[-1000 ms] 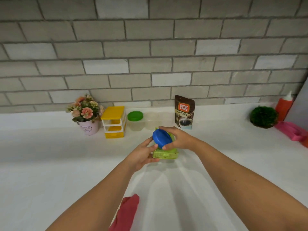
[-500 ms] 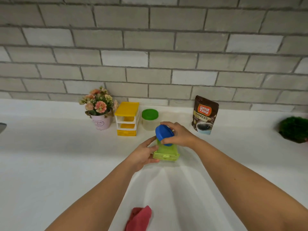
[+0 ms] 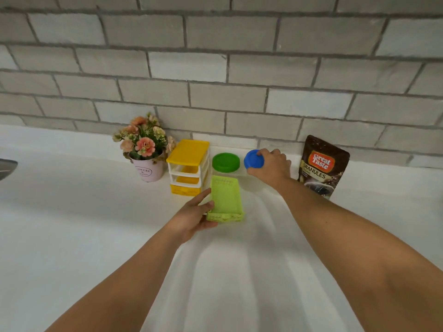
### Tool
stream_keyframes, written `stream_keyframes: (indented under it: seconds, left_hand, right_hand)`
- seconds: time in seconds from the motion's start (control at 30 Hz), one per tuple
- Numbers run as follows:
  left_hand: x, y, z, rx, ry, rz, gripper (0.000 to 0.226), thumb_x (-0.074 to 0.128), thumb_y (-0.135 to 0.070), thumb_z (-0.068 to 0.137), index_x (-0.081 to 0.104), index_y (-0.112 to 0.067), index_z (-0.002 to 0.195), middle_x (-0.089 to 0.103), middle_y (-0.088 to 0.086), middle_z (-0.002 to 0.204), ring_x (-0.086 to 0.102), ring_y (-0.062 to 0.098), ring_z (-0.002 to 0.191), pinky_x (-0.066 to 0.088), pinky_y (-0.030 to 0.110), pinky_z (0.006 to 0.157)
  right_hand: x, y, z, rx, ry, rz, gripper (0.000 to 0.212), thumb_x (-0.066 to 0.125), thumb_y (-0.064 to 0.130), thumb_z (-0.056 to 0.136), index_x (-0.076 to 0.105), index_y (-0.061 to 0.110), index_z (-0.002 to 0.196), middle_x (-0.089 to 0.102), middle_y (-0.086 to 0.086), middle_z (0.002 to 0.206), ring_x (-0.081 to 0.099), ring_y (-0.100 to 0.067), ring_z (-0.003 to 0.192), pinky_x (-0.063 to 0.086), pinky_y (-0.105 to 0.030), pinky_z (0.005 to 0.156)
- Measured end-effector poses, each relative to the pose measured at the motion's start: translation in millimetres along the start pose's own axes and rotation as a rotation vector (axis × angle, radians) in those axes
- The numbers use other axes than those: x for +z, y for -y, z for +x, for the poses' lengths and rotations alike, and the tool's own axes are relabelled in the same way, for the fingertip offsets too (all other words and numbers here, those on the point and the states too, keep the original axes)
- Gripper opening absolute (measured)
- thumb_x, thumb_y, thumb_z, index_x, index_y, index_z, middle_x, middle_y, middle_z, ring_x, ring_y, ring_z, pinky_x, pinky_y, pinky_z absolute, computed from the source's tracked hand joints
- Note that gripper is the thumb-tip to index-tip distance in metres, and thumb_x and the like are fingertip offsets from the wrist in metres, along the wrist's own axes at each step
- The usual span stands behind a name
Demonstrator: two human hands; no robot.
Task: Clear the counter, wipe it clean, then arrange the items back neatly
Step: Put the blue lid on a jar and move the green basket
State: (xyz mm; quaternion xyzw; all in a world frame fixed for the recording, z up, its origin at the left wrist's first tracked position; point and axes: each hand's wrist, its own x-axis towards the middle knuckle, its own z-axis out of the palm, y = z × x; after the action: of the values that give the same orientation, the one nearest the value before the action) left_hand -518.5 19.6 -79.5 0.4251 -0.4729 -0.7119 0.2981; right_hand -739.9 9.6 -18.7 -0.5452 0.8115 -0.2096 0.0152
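Head view: a white counter (image 3: 72,224) runs wall to wall, seen from above, with both forearms reaching in from below.
Wall: grey brick (image 3: 215,68) with darker mortar lines rises straight from the counter's back edge.
Surface: glossy white, with soft shadows under the arms.
Back row: a pink flower pot (image 3: 147,170), a yellow drawer unit (image 3: 187,166), a green-lidded jar (image 3: 225,162) and a coffee pouch (image 3: 322,166) stand along the wall.
Left hand (image 3: 194,215): fingers and thumb clasp the left wall of the green basket (image 3: 225,200).
Green basket: just in front of the drawer unit and the green-lidded jar.
Right hand (image 3: 272,167): fingers curl round a blue lid (image 3: 253,159), between the green-lidded jar and the pouch; what is under the lid is unclear.
Left edge: a dark grey object (image 3: 7,165), cut off by the frame.
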Motion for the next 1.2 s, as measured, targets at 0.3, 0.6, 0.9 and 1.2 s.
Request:
stream_keyframes:
  seconds: [0.3,0.6,0.9,1.2]
  left_hand:
    - [-9,6,10,-0.014,0.022,-0.009,0.048,0.047,-0.012,0.096,0.039,-0.03,0.139,0.062,0.007,0.117,0.063,0.026,0.094,0.057,0.035,0.079]
    - [-12,6,7,-0.001,0.028,-0.026,0.048,0.046,-0.011,0.096,0.039,-0.029,0.139,0.059,0.01,0.125,0.062,0.027,0.099,0.058,0.033,0.076]
    - [-24,6,-10,0.01,0.011,0.009,0.045,0.044,-0.012,0.097,0.04,-0.03,0.138,0.061,0.009,0.121,0.064,0.026,0.095,0.058,0.031,0.074]
    - [-54,3,-33,0.006,-0.065,-0.025,0.035,0.036,-0.013,0.099,0.046,-0.027,0.13,0.064,0.004,0.108,0.063,0.021,0.088,0.054,0.035,0.076]
  right_hand:
    - [25,-2,21,-0.05,0.141,-0.103,0.052,0.047,0.044,0.092,0.043,0.021,0.138,0.036,-0.013,0.138,0.035,-0.03,0.126,0.027,-0.039,0.103]
    - [33,-9,17,-0.079,0.352,-0.239,0.055,0.012,0.045,0.1,-0.001,0.025,0.15,-0.014,-0.009,0.157,-0.01,-0.025,0.146,-0.002,-0.052,0.116]
    - [27,-2,11,-0.12,0.17,-0.166,0.062,0.024,0.048,0.099,0.001,0.023,0.15,-0.004,-0.016,0.157,-0.004,-0.03,0.145,0.003,-0.052,0.115]
    - [41,44,-78,-0.533,0.163,0.48,0.035,0.058,0.032,0.09,0.06,0.014,0.121,0.051,-0.005,0.113,0.052,-0.009,0.08,0.047,-0.03,0.079]
